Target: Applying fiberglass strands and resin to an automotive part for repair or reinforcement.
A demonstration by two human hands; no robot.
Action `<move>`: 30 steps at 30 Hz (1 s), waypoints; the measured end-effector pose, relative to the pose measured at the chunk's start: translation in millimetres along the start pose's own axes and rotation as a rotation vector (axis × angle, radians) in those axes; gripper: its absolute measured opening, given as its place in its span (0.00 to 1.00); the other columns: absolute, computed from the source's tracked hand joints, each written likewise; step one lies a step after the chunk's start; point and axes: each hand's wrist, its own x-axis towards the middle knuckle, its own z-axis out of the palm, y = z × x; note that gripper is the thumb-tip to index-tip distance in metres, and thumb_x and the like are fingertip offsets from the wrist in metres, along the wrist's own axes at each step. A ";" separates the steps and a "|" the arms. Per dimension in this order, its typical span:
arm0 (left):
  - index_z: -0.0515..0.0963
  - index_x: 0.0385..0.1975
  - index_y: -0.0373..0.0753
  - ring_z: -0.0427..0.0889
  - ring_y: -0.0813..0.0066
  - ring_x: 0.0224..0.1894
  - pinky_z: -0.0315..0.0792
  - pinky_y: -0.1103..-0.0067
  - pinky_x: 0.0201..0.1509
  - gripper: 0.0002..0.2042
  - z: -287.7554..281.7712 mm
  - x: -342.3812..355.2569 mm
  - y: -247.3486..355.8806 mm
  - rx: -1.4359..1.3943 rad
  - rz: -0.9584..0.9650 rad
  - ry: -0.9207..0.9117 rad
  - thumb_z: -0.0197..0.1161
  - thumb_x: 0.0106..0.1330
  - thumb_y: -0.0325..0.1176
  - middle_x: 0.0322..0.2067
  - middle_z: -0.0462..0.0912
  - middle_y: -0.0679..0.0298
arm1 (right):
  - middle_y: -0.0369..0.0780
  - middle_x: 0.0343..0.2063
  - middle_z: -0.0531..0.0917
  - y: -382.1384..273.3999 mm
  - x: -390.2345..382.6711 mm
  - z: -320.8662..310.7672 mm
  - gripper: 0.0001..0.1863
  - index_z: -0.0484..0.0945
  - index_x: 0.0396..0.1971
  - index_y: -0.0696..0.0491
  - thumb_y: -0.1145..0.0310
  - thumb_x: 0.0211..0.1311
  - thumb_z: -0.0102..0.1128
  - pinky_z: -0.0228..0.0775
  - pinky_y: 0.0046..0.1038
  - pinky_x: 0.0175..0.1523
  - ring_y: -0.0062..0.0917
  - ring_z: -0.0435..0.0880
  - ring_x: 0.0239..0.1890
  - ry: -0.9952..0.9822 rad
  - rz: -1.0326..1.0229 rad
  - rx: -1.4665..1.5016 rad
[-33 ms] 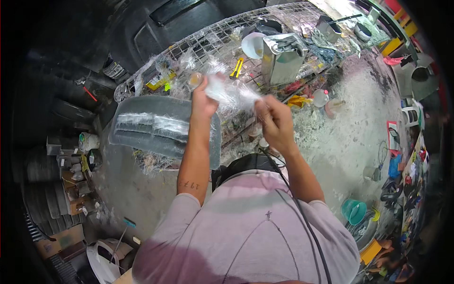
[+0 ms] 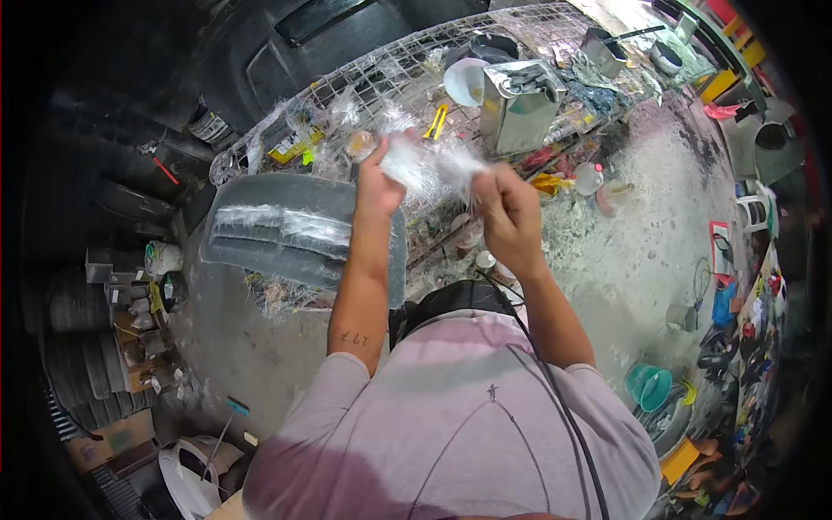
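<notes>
A loose, shiny wad of white glass fibre strands (image 2: 418, 172) stretches between my hands above the cluttered workbench. My left hand (image 2: 379, 186) is closed round its left part. Thumb and fingers of my right hand (image 2: 510, 212) pinch its right end, where the strands are drawn thin. Below and left of my left hand lies a dark grey curved panel (image 2: 269, 260) with a band of white fibres (image 2: 303, 224) along its ridged middle; my left forearm crosses over its right part. A yellow cutter knife (image 2: 436, 121) lies just beyond the wad.
A wire-mesh bench top (image 2: 381, 74) carries a square metal can (image 2: 520, 117), a white bowl (image 2: 465, 82) and scattered fibre scraps. A clear bottle with a red cap (image 2: 588, 178) stands to the right. On the floor at lower right is a green bucket (image 2: 648, 386).
Both hands have shifted slightly to the right. The fibre strands are still held between them.
</notes>
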 end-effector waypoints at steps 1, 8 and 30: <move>0.66 0.59 0.32 0.74 0.57 0.57 0.63 0.62 0.66 0.24 -1.4 -2.1 -3.7 0.002 0.002 -0.046 0.50 0.72 0.44 0.54 0.76 0.51 | 0.31 0.14 0.69 -8.8 6.4 12.0 0.15 0.75 0.26 0.58 0.62 0.68 0.56 0.56 0.21 0.23 0.12 0.65 0.18 0.072 0.016 0.145; 0.68 0.55 0.33 0.74 0.54 0.57 0.64 0.60 0.65 0.22 18.0 -8.4 -16.4 0.124 0.040 -0.139 0.49 0.72 0.45 0.53 0.76 0.51 | 0.32 0.16 0.73 64.9 32.3 37.1 0.15 0.78 0.29 0.58 0.60 0.63 0.62 0.61 0.20 0.26 0.13 0.69 0.20 -0.027 0.191 -0.368; 0.69 0.36 0.42 0.82 0.58 0.33 0.74 0.58 0.36 0.06 23.5 13.7 -62.4 -0.332 -0.220 0.133 0.45 0.70 0.33 0.24 0.75 0.61 | 0.29 0.17 0.64 62.2 -14.9 9.7 0.17 0.72 0.24 0.60 0.65 0.72 0.49 0.50 0.20 0.25 0.12 0.58 0.21 -0.062 0.239 -0.147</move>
